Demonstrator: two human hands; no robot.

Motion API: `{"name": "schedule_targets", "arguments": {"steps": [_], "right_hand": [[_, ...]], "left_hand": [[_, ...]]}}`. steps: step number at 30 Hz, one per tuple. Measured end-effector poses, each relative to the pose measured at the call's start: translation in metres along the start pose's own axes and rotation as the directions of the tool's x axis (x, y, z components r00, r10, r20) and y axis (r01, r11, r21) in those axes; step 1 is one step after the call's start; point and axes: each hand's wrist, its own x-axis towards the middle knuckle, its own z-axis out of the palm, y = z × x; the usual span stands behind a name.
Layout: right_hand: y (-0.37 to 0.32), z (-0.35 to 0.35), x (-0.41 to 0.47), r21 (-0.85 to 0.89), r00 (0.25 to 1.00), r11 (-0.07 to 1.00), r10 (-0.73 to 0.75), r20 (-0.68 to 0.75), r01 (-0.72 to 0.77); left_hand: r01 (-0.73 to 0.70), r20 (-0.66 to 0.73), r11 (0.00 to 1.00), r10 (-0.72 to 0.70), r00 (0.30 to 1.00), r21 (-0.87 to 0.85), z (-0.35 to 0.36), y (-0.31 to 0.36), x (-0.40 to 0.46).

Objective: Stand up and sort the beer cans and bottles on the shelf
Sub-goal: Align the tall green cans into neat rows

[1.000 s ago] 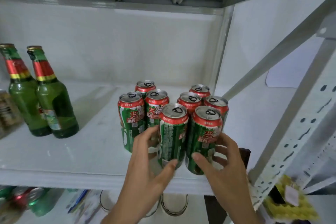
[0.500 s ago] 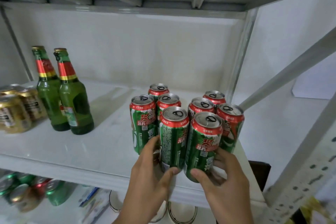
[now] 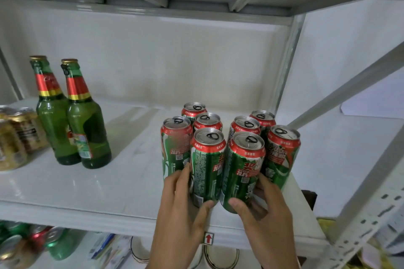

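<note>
— Shifted since a sec ago: whole can cluster sits further R in view w/ bottles and gold cans now showing at L; hands at same two front cans, pack a touch tighter.

— Grip status?

— Left hand point(image 3: 181, 205) curled round base of front-left can point(image 3: 207, 166), thumb across the front, fingers tucked behind toward front-left outer can point(image 3: 175, 146). Right hand point(image 3: 264, 207) wrapped on front-right can point(image 3: 244, 172), thumb low on front, fingers round the R side. Both closed on cans, neither lifted, far as can be judged.

— Location of the goods?

— Eight green cans, red tops, upright, clustered at R end of middle shelf point(image 3: 87, 192), front pair close to the lip. Two green bottles point(image 3: 72, 120) upright, touching, well apart to the L.

— Tips for the step?

— Prob squaring up the front row. Keep grip low, slide rather than lift, push back evenly w/ both hands so rows stay straight. Go easy: tall cans, packed touching, one nudge could tip neighbours.

— Anything in the way?

— Rear cans right behind, so little room to push back. Diagonal brace point(image 3: 341, 85) and upright post point(image 3: 288, 67) hem in the R side. Gold cans point(image 3: 15, 140) at far L edge, beside bottles. Lower shelf: more cans lying about, blurred. Red arrow sticker point(image 3: 208, 238) on shelf lip below hands.
</note>
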Motion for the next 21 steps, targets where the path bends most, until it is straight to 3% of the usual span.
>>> {"name": "schedule_targets", "arguments": {"steps": [5,9,12,14,16,21], "right_hand": [[0.004,-0.004,-0.009,-0.057,0.998,0.996,-0.062,-0.001,0.062],[-0.005,-0.017,-0.009,0.085,0.98,0.99,-0.099,-0.174,0.115],[-0.007,-0.032,-0.001,0.004,0.928,0.983,-0.17,-0.332,0.181],[-0.004,-0.039,0.01,-0.019,0.934,0.995,-0.098,-0.343,0.097],[-0.002,-0.044,0.021,-0.046,0.969,0.999,0.012,-0.248,-0.024],[-0.009,-0.042,0.032,0.041,0.992,0.992,0.118,-0.051,-0.116]], "left_hand": [[-0.037,0.028,0.999,0.036,0.999,0.023,-0.014,-0.002,-0.002],[-0.175,-0.196,0.984,0.168,0.966,-0.019,-0.04,-0.008,0.005],[-0.097,-0.271,0.993,0.075,0.96,-0.069,-0.051,-0.022,0.022],[0.005,-0.189,0.997,-0.02,0.982,-0.077,-0.054,-0.029,0.033],[0.085,-0.093,0.993,-0.093,0.991,-0.081,-0.053,-0.033,0.041],[0.128,0.071,0.982,-0.119,0.99,-0.136,-0.047,-0.027,0.051]]}}
